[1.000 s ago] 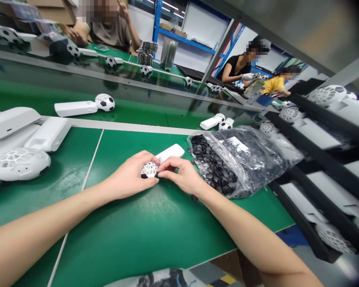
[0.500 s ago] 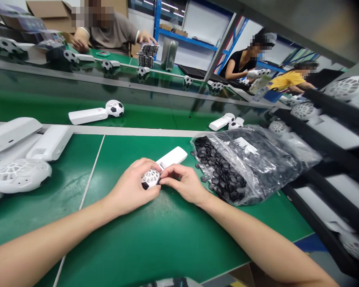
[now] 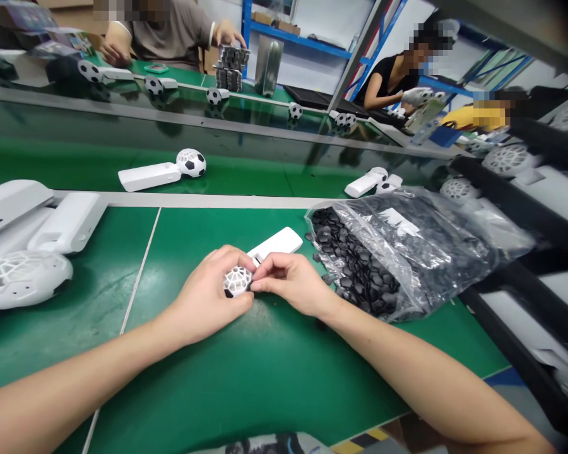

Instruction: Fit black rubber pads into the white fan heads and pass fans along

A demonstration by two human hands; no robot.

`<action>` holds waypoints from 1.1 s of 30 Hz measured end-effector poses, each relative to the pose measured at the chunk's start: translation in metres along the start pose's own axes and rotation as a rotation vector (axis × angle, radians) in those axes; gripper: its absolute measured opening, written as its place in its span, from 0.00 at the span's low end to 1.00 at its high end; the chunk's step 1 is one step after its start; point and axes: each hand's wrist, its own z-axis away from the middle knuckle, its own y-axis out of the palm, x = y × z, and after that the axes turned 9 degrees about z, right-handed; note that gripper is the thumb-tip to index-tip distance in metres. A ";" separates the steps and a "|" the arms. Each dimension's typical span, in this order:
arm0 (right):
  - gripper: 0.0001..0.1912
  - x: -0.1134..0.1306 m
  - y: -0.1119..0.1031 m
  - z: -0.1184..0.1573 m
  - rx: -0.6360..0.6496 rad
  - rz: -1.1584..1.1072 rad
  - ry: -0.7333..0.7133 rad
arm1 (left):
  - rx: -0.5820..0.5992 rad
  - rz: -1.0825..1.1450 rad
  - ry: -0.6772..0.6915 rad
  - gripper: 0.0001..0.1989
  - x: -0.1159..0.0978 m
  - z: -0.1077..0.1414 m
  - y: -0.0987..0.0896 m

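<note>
A white handheld fan with a football-patterned grille head lies on the green table, its handle pointing away to the upper right. My left hand is closed round the head from the left, thumb along the near side. At the head's right edge, my right hand pinches a small black piece against it; the fingertips hide most of this piece. Just right of that hand lies a clear plastic bag with many loose black pieces showing at its opening.
White fan bodies are heaped at the left. Finished-looking fans lie on the green strip beyond the table's light edge. A black rack holding white parts stands at right. Co-workers sit across.
The view has shifted slightly, so the background sits a little higher and the right side further right. Both hands keep their places on the fan head, with only small finger movement.
</note>
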 end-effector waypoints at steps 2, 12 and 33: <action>0.11 0.002 -0.001 0.000 0.015 0.026 0.021 | 0.007 0.007 -0.025 0.11 -0.002 -0.001 -0.001; 0.09 0.001 -0.002 -0.002 0.018 0.053 -0.022 | -0.049 0.009 -0.025 0.10 -0.001 0.002 0.003; 0.06 0.008 -0.049 0.038 -0.283 0.808 -0.348 | -0.355 -0.205 0.143 0.42 0.001 -0.102 -0.047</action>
